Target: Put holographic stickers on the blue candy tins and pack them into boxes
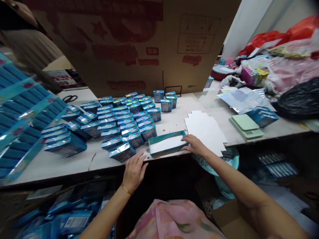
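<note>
A shallow open box with blue sides and a white inside lies near the table's front edge. My right hand is at its right end, fingers and thumb curled round the edge. At the table edge, left of the box, my left hand holds nothing, its fingers apart and bent a little. Its fingertips are close to the nearest blue pack. Behind that pack, several rows of shiny blue packs stand upright. White flat card sheets lie stacked right of the box.
A large cardboard box stands at the back. Blue trays of packs rise at the left, near scissors. Rightward are a green scale, several blue packs and a black bag. A turquoise basin sits below the edge.
</note>
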`<state>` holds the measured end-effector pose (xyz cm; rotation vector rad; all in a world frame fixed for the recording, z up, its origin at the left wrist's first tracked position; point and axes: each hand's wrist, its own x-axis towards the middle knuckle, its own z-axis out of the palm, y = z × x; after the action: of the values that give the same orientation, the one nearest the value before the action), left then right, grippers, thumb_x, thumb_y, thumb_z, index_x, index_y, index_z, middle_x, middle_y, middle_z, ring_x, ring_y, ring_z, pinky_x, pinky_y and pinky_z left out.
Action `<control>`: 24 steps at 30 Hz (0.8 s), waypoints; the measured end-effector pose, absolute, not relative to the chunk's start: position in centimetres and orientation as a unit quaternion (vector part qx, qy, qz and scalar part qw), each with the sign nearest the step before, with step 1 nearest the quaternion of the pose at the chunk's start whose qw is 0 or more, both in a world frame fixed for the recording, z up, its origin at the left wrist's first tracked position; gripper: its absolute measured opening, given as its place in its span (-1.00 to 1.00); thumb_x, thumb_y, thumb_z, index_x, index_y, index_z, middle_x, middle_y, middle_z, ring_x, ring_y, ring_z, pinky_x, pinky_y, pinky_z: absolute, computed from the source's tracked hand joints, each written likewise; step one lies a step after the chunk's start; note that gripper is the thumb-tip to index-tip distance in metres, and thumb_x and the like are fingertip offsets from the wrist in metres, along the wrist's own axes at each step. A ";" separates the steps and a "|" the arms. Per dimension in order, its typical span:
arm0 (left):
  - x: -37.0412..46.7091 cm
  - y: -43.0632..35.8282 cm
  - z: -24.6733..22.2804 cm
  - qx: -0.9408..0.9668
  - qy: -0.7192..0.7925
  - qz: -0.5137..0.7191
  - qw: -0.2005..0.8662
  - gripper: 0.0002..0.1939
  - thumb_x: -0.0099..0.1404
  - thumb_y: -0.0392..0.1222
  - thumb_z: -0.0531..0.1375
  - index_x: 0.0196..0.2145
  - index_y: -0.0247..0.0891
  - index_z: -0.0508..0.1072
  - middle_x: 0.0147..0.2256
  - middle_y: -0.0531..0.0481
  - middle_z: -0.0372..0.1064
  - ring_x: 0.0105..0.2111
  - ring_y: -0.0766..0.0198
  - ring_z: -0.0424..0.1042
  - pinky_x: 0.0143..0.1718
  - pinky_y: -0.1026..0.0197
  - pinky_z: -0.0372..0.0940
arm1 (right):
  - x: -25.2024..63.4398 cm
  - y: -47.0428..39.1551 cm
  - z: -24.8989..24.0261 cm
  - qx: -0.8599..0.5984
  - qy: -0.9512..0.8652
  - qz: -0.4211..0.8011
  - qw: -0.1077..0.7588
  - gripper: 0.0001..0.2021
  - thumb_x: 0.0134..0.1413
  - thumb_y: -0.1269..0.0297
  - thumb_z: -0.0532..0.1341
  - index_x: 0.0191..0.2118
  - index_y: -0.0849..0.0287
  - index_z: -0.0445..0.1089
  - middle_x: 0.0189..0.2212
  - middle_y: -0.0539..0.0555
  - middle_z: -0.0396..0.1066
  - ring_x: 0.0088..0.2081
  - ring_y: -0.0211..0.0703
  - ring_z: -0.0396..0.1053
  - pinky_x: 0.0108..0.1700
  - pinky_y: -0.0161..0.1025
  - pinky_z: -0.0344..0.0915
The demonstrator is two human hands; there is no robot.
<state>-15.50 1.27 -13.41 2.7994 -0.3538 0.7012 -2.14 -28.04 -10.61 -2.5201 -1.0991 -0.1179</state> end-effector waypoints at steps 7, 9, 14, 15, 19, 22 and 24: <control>-10.8 -4.6 -12.8 0.988 -0.121 0.070 0.069 -0.80 0.21 -0.23 -0.02 -0.36 -0.30 0.39 -0.37 -0.14 0.36 -0.30 0.12 0.31 -0.20 0.04 0.11 | -3.4 -26.7 -12.0 -0.902 -0.427 -0.038 0.047 -0.90 0.07 0.35 0.09 -0.30 0.19 0.33 -0.39 0.06 0.37 -0.28 -0.17 0.27 -0.14 -0.19 0.05; -10.4 -5.0 -12.5 0.985 -0.146 0.030 0.085 -0.77 0.22 -0.22 -0.03 -0.44 -0.30 0.38 -0.43 -0.11 0.34 -0.35 0.16 0.31 -0.27 0.09 0.14 | -2.4 -26.5 -12.0 -0.897 -0.441 -0.037 -0.002 -0.85 0.07 0.47 0.03 -0.38 0.21 0.33 -0.46 0.05 0.35 -0.35 -0.20 0.26 -0.15 -0.18 0.04; -9.9 -4.6 -11.6 0.986 -0.044 0.113 0.110 -0.61 0.18 -0.04 0.02 -0.08 -0.28 0.28 -0.12 -0.21 0.27 -0.15 0.07 0.25 -0.18 0.06 0.16 | 1.0 -27.6 -11.6 -0.857 -0.514 -0.032 -0.014 -0.74 0.11 0.49 -0.06 -0.42 0.21 0.34 -0.42 0.09 0.35 -0.27 -0.19 0.24 -0.13 -0.20 0.08; -9.5 -4.4 -11.5 0.991 -0.014 0.090 0.101 -0.59 0.18 -0.06 0.02 -0.06 -0.31 0.27 -0.12 -0.23 0.27 -0.15 0.06 0.26 -0.18 0.06 0.17 | 1.5 -27.8 -11.6 -0.853 -0.521 -0.033 -0.004 -0.73 0.12 0.49 -0.07 -0.41 0.21 0.35 -0.38 0.10 0.36 -0.22 -0.19 0.23 -0.11 -0.20 0.09; -7.2 -4.2 -11.6 0.995 -0.001 -0.082 0.064 -0.74 0.19 -0.25 -0.04 -0.23 -0.33 0.36 -0.25 -0.18 0.36 -0.26 0.11 0.36 -0.27 0.13 0.24 | 1.3 -27.3 -12.1 -0.860 -0.506 -0.032 0.049 -0.75 0.07 0.50 -0.04 -0.29 0.22 0.36 -0.27 0.12 0.36 -0.13 -0.19 0.22 0.00 -0.17 0.06; -6.0 -4.4 -11.6 0.992 -0.023 -0.118 0.025 -0.73 0.14 -0.38 -0.07 -0.27 -0.34 0.37 -0.27 -0.19 0.38 -0.26 0.11 0.38 -0.28 0.14 0.25 | 0.1 -26.8 -12.0 -0.865 -0.501 -0.004 0.039 -0.81 0.01 0.46 0.02 -0.32 0.25 0.37 -0.38 0.12 0.38 -0.25 -0.17 0.27 -0.06 -0.17 0.11; -5.8 -4.6 -11.3 0.991 -0.029 -0.129 0.012 -0.71 0.11 -0.42 -0.07 -0.27 -0.35 0.37 -0.29 -0.22 0.39 -0.27 0.08 0.40 -0.31 0.12 0.25 | -0.5 -26.6 -11.5 -0.866 -0.499 0.018 0.022 -0.82 -0.01 0.45 0.03 -0.39 0.25 0.38 -0.43 0.12 0.38 -0.29 -0.15 0.27 -0.13 -0.18 0.14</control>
<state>-5.76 -4.64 -11.34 3.0907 -0.0915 -0.4022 -0.53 -26.62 -11.46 -2.6832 -1.5478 0.0563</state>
